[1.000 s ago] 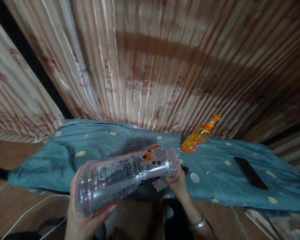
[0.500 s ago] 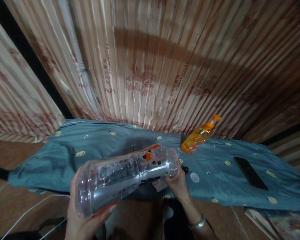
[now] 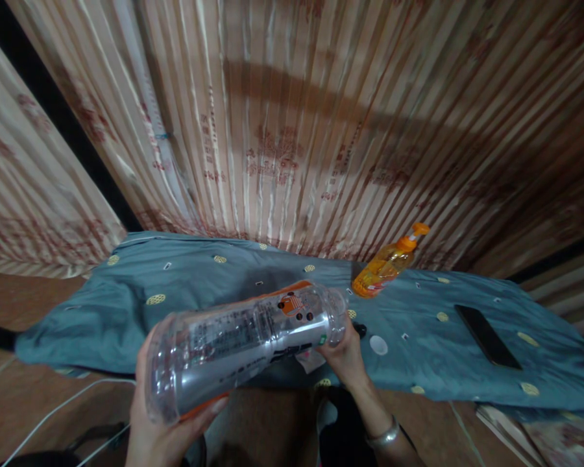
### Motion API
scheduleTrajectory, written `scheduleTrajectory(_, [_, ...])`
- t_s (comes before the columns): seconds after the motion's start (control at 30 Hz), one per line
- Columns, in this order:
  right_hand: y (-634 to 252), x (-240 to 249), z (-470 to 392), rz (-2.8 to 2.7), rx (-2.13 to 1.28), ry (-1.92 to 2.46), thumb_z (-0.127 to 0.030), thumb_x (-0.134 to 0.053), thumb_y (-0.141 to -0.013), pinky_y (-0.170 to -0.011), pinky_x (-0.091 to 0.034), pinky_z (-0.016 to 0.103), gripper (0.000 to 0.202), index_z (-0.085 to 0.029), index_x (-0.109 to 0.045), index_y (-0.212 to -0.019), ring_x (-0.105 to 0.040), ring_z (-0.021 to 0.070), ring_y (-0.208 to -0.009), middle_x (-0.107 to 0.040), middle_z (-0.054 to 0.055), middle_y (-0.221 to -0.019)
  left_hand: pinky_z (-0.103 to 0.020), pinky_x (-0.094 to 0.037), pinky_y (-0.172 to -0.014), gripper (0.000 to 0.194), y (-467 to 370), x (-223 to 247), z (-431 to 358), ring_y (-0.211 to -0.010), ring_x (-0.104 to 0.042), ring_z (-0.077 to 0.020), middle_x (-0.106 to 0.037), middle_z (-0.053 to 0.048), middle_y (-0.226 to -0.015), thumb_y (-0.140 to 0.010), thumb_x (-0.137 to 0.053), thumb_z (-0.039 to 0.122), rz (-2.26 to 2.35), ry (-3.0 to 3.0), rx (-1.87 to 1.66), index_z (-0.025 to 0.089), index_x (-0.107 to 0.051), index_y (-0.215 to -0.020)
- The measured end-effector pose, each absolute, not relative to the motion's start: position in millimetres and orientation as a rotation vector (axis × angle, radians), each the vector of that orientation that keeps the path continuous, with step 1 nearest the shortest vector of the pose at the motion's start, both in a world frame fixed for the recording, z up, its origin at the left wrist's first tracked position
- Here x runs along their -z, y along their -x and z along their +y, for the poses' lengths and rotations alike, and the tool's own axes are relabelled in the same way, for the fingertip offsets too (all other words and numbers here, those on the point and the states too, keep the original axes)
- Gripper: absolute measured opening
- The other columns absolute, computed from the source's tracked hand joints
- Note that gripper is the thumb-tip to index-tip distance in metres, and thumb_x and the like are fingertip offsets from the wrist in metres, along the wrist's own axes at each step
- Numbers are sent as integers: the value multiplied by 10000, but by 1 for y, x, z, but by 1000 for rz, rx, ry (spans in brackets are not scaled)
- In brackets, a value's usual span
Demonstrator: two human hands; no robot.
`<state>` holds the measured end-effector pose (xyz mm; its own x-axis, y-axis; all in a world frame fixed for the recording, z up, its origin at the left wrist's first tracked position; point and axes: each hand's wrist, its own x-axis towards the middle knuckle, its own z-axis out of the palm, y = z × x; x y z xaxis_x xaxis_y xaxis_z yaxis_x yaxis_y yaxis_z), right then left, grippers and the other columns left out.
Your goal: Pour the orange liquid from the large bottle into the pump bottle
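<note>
A long clear plastic container (image 3: 243, 350) with printed lettering and orange parts is held up sideways, tilted a little, over the front edge of the teal cloth. My left hand (image 3: 170, 402) is closed around its wide left end, the thumb along the lower side. My right hand (image 3: 345, 357) grips the narrower right end from below and wears a silver bracelet at the wrist. Just behind the right hand, a small black item (image 3: 361, 331) and a white round piece (image 3: 378, 345) lie on the cloth. Part of a pale paper piece (image 3: 310, 360) shows under the container.
On the teal patterned cloth (image 3: 253, 266) stands an orange pump bottle (image 3: 383, 267), right of centre. A black phone (image 3: 487, 337) lies farther right. Pleated curtains (image 3: 277, 130) hang behind, with dark poles at both sides. A white cable (image 3: 53, 408) runs at the lower left.
</note>
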<state>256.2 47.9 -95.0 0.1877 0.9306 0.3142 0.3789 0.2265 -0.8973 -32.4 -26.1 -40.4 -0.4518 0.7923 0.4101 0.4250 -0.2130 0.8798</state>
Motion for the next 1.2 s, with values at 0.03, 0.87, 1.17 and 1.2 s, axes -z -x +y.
scheduleTrajectory(0.03, [-256,95,48,-1388,-624,1347,-293,-767,-665,-903,-657,408,769,-178,-594,-1406,-798,309,-1037,-810,121,-1198,-621,-583,-1071,1035,29,37,-28,-1286,-684,-443,-668,-69,-1469,-569,-888,551,1743,-1415,-1718,371,-524,-1521])
scheduleTrajectory(0.87, [-255,92,47,-1384,-631,1359,-330,-787,-674,-891,-660,409,772,-162,-593,-1402,-802,309,-1032,-815,138,-1189,-563,-702,-805,1065,55,42,-18,-1089,-761,-413,-703,-54,-1386,-594,-896,478,1698,-1893,-1686,457,-463,-1566])
scheduleTrajectory(1.17, [-257,95,48,-1369,-639,1384,-331,-803,-647,-881,-661,432,798,-162,-593,-1398,-805,322,-1018,-816,147,-1180,-618,-612,-1021,973,38,38,-22,-1213,-718,-433,-696,-62,-1408,-578,-897,485,1737,-1522,-1740,410,-562,-1489])
scheduleTrajectory(1.2, [-258,95,48,-1373,-644,1381,-323,-801,-647,-883,-660,432,797,-166,-592,-1400,-805,320,-1019,-815,144,-1183,-625,-591,-1052,976,36,37,-22,-1236,-706,-439,-690,-63,-1421,-576,-899,483,1739,-1495,-1739,405,-562,-1488])
